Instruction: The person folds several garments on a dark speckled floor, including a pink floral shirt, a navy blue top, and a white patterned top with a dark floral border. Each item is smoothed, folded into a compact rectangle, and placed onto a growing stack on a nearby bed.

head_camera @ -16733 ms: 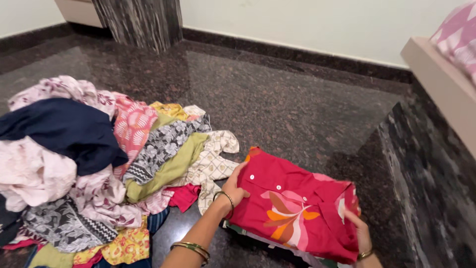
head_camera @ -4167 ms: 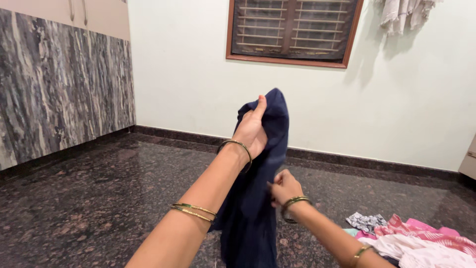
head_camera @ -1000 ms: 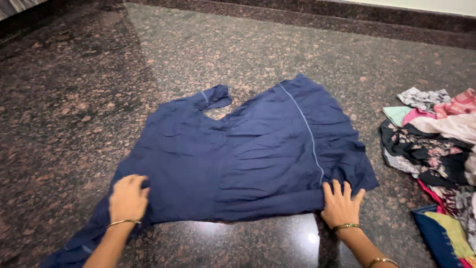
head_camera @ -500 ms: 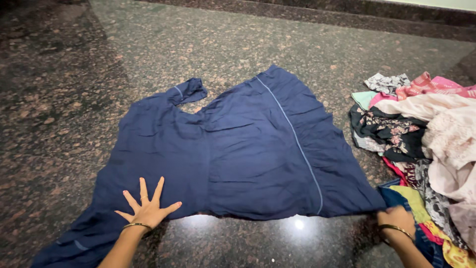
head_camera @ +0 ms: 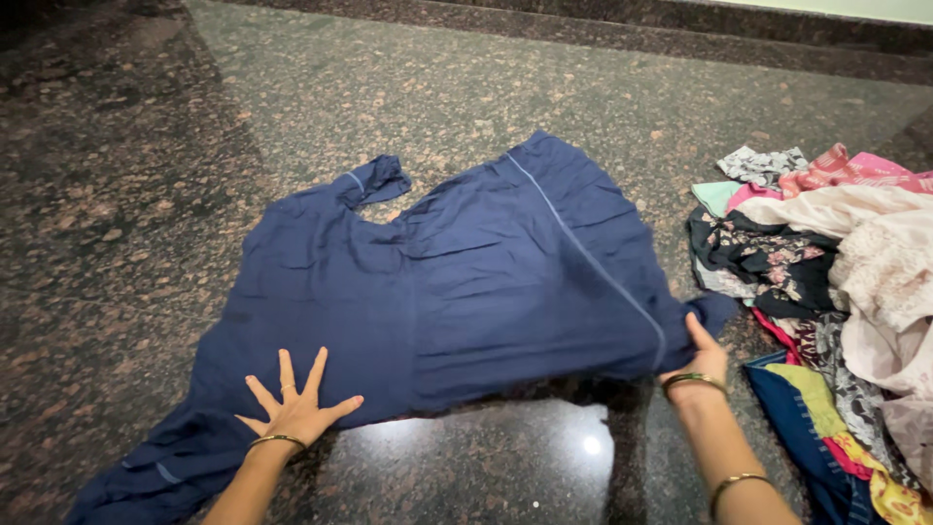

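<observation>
L hand [head_camera: 296,408] flat, fingers splayed, pressing navy garment [head_camera: 457,282] on floor [head_camera: 146,146]; R hand [head_camera: 702,355] gripping & lifting its hem.

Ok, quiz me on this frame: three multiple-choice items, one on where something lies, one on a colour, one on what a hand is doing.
1. Where is the pile of mixed clothes?
A. to the right of the navy garment
B. on top of the navy garment
C. on a shelf

2. What colour is the garment spread on the floor?
A. red
B. navy blue
C. white

3. How is the left hand?
A. clenched in a fist
B. raised in the air
C. flat with fingers spread on the garment

Answers:
1. A: the pile sits on the floor at the right edge.
2. B: the cloth is dark blue with a thin pale line.
3. C: the palm presses the hem, while the right hand lifts the other edge.
</observation>
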